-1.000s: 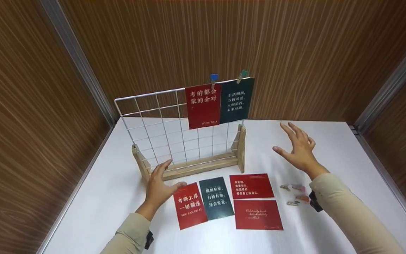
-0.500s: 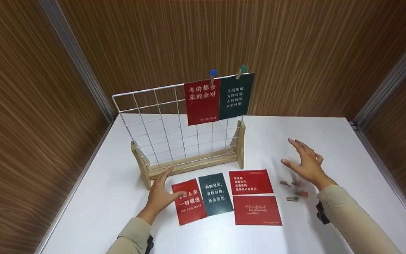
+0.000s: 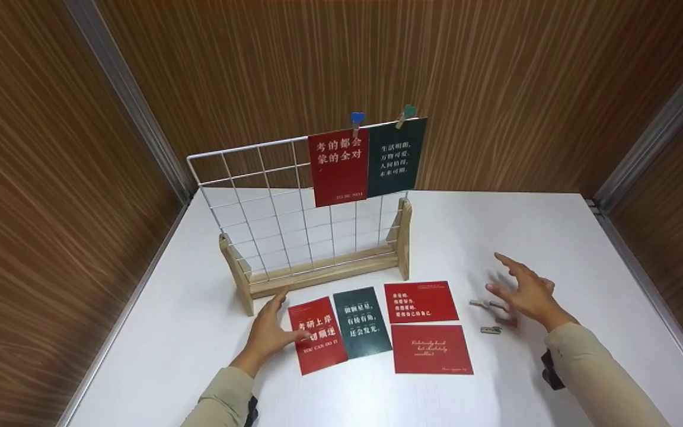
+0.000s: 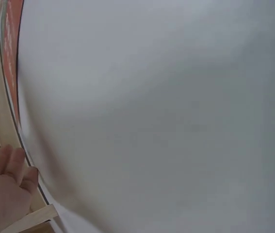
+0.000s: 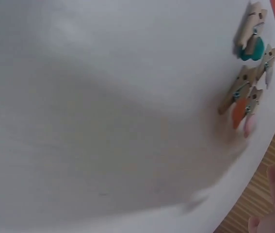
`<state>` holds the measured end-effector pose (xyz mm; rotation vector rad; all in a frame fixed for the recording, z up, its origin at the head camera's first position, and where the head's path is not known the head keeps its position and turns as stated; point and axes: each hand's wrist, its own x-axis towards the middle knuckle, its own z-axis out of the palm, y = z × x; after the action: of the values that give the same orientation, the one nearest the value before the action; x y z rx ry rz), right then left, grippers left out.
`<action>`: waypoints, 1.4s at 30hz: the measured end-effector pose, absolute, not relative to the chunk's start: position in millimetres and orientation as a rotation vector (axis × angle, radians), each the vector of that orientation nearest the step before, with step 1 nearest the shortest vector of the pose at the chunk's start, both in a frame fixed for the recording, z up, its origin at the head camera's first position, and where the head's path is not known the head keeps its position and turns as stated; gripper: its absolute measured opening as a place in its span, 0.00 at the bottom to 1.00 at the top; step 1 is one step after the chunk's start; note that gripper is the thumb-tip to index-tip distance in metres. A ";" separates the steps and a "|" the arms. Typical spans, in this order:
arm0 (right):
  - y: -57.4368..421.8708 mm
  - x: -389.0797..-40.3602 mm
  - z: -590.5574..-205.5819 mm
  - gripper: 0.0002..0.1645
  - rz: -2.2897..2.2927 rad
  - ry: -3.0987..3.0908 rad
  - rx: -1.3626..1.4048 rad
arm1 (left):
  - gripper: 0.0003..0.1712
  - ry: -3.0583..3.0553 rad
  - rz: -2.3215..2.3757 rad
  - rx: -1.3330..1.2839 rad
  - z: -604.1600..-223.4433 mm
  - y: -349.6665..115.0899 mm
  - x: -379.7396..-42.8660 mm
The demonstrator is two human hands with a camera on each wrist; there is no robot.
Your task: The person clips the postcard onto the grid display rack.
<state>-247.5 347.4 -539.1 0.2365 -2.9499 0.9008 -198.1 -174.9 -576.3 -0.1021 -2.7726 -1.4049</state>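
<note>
My left hand [image 3: 270,332], fingers extended and holding nothing, is at the left edge of a red card [image 3: 322,356], its thumb overlapping the card in the head view. Beside that card lie a dark green card [image 3: 362,323] and two red ones, an upper card [image 3: 421,296] and a lower card [image 3: 430,359]. My right hand [image 3: 528,296] hovers, fingers spread, over several small wooden clothespins [image 3: 491,330] with coloured ends, partly covering them. In the right wrist view the clothespins show green, orange and pink ends [image 5: 239,114].
Behind the cards stands a white wire grid rack [image 3: 261,172] in a wooden base [image 3: 329,274]. A blue heart clothespin [image 3: 357,117] and a green one [image 3: 408,111] hold a red card [image 3: 340,178] and a green card [image 3: 395,160] on its top right. Wood-patterned walls [image 3: 341,53] enclose the table.
My right hand has come down and slightly right, from above to over the clothespins. My left hand has sunk a little beside the red card. The head view has shifted slightly.
</note>
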 end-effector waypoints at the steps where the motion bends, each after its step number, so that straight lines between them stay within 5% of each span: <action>1: 348.5 -246.3 -540.8 0.45 0.903 -2.956 0.242 | 0.62 -2.777 -1.408 -0.095 -577.4 -175.2 -197.9; 42: 368.5 -226.0 -571.9 0.12 0.902 -2.965 0.263 | 0.49 -2.780 -1.311 -0.115 -591.7 -171.1 -197.6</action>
<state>-226.0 368.5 -571.9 0.2628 -2.9650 0.9022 -197.6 -171.1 -591.7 -0.1154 -2.7804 -1.3112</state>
